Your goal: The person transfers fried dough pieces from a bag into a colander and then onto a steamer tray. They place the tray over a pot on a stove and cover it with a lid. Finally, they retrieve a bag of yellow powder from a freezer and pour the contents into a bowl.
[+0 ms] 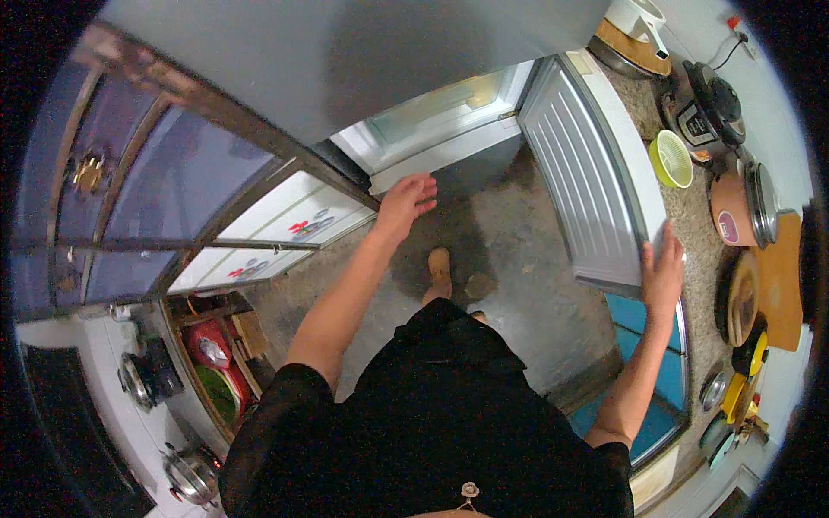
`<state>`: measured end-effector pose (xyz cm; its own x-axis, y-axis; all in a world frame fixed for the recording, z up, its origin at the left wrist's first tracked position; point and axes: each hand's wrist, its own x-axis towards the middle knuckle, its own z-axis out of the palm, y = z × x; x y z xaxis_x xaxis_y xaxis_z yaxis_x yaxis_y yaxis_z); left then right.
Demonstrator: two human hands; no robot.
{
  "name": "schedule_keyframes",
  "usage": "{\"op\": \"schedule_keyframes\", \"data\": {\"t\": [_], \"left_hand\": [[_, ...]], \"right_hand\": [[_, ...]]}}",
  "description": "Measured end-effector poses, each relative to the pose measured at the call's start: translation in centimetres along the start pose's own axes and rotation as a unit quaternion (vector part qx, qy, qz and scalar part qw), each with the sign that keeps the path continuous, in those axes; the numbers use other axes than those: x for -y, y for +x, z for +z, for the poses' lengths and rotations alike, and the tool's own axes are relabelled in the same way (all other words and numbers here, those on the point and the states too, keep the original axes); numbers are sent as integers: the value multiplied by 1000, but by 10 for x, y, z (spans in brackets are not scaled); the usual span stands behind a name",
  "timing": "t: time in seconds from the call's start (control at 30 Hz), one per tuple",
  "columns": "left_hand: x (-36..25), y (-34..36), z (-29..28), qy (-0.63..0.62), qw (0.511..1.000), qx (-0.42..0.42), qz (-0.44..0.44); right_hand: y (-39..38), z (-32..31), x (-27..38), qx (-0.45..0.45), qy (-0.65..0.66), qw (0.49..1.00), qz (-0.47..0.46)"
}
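The lower door (570, 155) of a grey refrigerator (259, 52) stands swung out to the right, its ribbed inner face showing. At its free edge is my right hand (662, 272), thumb on the inner side and fingers over the rim. My left hand (408, 207) hangs in the air before the lower compartment (432, 125), empty, its fingers loosely stretched. A drawer front or frosted panel (423, 112) shows inside the white-walled compartment; what lies behind it is hidden.
Along the right, a speckled counter holds a yellow-green basket (671, 159), a black electric cooker (708, 104), a pink pot (734, 207) and cutting boards (780, 281). Blue cabinet doors (643, 380) stand below it. At left are cabinets (285, 216), an open drawer (203, 354) and a metal pot (191, 475).
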<state>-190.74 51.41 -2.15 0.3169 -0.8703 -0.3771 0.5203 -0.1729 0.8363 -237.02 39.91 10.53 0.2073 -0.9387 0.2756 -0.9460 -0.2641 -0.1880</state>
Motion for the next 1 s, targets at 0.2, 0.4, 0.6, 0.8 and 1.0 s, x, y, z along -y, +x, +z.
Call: {"op": "schedule_keyframes", "data": {"t": [0.2, 0.4, 0.6, 0.8, 1.0], "left_hand": [[-20, 173, -3, -362, 922, -130, -48], [-5, 251, -11, -515, 840, -143, -99], [-9, 256, -21, -536, 813, -186, -130], [1, 249, -31, -486, 859, -158, -4], [21, 238, -33, -560, 802, 194, 77]], "right_hand": [[40, 9, -35, -3, -21, 1000, -11], [65, 6, -53, 21, -5, 1000, -11], [75, 13, -63, 6, -39, 999, -28], [76, 13, -56, 2, -25, 999, -20], [82, 17, -66, 2, -38, 999, -38]]}}
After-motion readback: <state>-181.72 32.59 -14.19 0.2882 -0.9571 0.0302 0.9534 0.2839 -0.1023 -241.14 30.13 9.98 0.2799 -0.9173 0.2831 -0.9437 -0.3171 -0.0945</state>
